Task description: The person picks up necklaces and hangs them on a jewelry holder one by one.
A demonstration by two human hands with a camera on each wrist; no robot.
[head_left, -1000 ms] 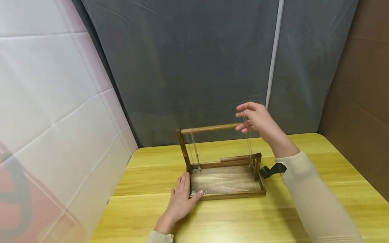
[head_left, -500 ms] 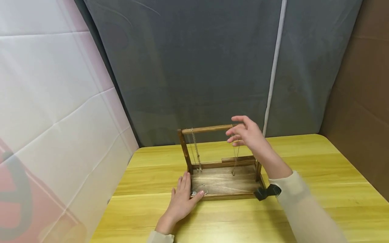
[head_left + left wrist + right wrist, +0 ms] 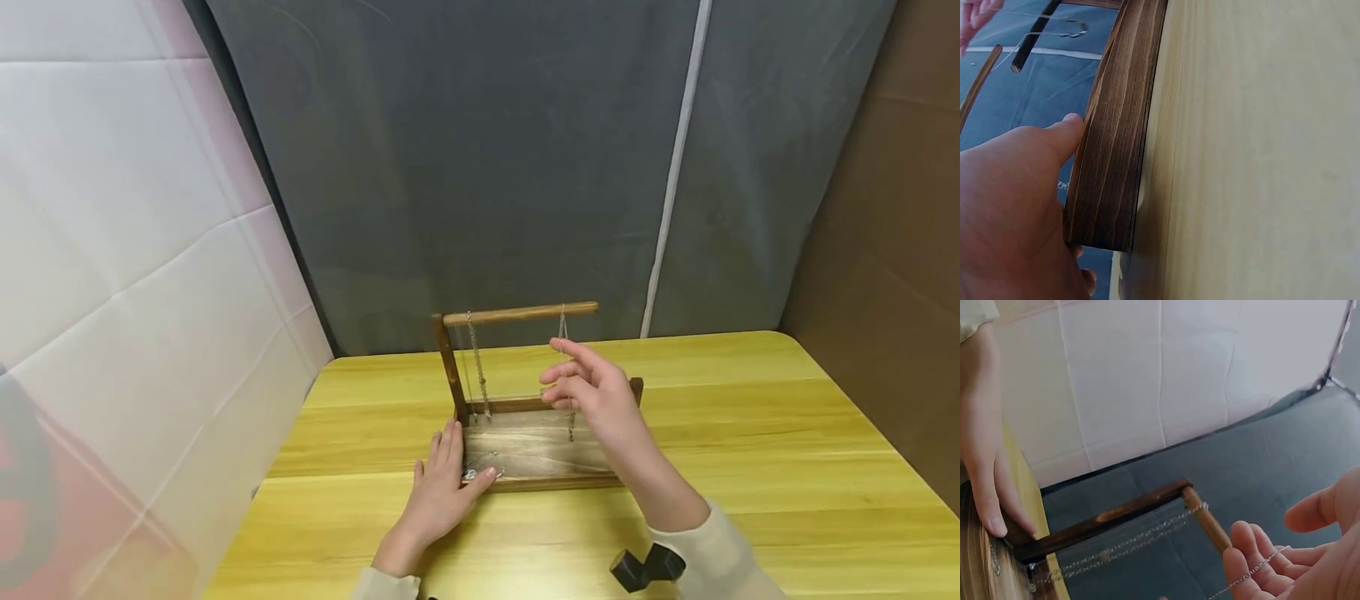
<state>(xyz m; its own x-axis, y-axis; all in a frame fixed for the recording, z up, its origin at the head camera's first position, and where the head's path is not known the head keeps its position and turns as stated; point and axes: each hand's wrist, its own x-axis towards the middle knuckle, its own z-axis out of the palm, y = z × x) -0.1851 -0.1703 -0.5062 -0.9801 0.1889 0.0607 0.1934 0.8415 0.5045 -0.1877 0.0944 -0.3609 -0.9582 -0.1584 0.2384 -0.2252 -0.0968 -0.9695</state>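
A brown wooden jewellery stand (image 3: 540,450) has a shallow tray and a raised bar (image 3: 517,314). My left hand (image 3: 438,500) rests against its front left corner, straight fingers along the side and thumb at the front rim. In the left wrist view the thumb touches the dark tray wall (image 3: 1116,137). My right hand (image 3: 600,404) is just below the bar's right part, beside a thin necklace (image 3: 571,429) looped over the bar. The right wrist view shows this necklace's chain (image 3: 1247,575) running across relaxed fingers, with the thumb apart.
Other chains (image 3: 477,358) hang at the bar's left end. A small silvery heap (image 3: 472,474) lies in the tray's front left corner. A short post (image 3: 637,390) rises at the right. A grey curtain (image 3: 487,167) stands behind the yellow table (image 3: 750,433).
My right hand has moved left and down from above the bar's right end. The necklace that hung near its fingers now hangs over the bar, further left. My left hand has stayed put.
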